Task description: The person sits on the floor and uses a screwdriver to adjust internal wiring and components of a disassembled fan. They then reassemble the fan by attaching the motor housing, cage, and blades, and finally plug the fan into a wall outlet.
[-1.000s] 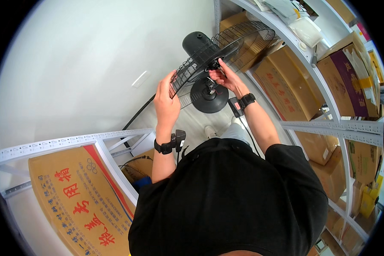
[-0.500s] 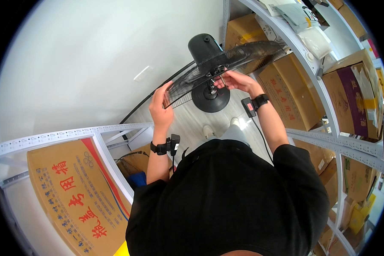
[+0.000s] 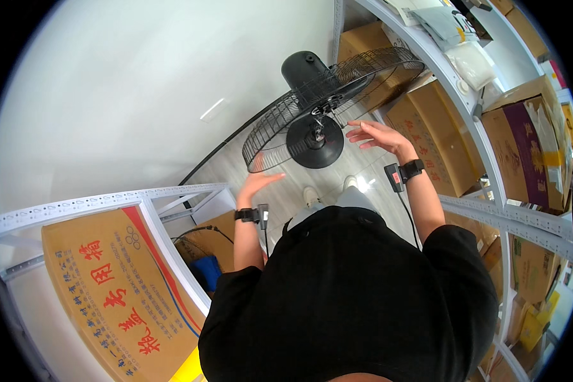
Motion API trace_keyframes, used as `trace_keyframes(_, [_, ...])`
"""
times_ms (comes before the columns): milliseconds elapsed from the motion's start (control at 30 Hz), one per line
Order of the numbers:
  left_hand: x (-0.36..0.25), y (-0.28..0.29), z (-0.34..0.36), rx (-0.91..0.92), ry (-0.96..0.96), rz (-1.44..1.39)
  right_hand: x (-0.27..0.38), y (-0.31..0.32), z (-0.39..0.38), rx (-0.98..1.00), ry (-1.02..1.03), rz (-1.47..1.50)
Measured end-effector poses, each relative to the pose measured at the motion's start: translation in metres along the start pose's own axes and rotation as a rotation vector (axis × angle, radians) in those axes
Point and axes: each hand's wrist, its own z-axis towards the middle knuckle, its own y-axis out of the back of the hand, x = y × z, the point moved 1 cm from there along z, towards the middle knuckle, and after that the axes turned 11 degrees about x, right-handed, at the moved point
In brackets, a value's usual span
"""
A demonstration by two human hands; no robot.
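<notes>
A black fan stands ahead of me, with its dark motor housing (image 3: 304, 70) at the top, a round wire guard (image 3: 275, 124) and a round base (image 3: 315, 153) on the floor. My left hand (image 3: 256, 181) is at the guard's near lower edge, thumb stretched out and fingers partly behind the wires; whether they touch it I cannot tell. My right hand (image 3: 379, 137) is open just right of the fan's middle, fingers spread with nothing held. Each wrist wears a black strap with a small cabled box (image 3: 395, 178).
A white wall (image 3: 140, 95) rises behind. A metal shelf (image 3: 95, 202) with a big carton (image 3: 76, 286) is at the left; shelves with cartons (image 3: 433, 134) and plastic packets (image 3: 468, 63) line the right. A black cord (image 3: 204, 164) runs along the wall; my shoes (image 3: 350, 183) are on the floor below.
My right hand has drawn back rightward from the fan's centre and opened. My left hand has moved down along the guard and loosened its grip. The guard's left part sits lower.
</notes>
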Motion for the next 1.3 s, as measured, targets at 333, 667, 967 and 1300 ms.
trace_keyframes(333, [-0.201, 0.084, -0.022, -0.119, -0.674, 0.137, 0.014, -0.020, 0.052, -0.154, 0.042, 0.196])
trace_keyframes(667, [0.016, 0.015, -0.052, 0.295, -0.018, 0.702, 0.009, -0.023, 0.061, -0.104, 0.010, 0.399])
trace_keyframes(967, [-0.078, 0.100, -0.031, -0.349, -0.108, 0.207, 0.010, -0.020, 0.068, -0.027, 0.120, 0.548])
trace_keyframes(1300, [-0.211, 0.066, 0.001, -0.294, -0.691, 0.097, 0.015, -0.029, 0.078, -0.168, 0.198, 0.657])
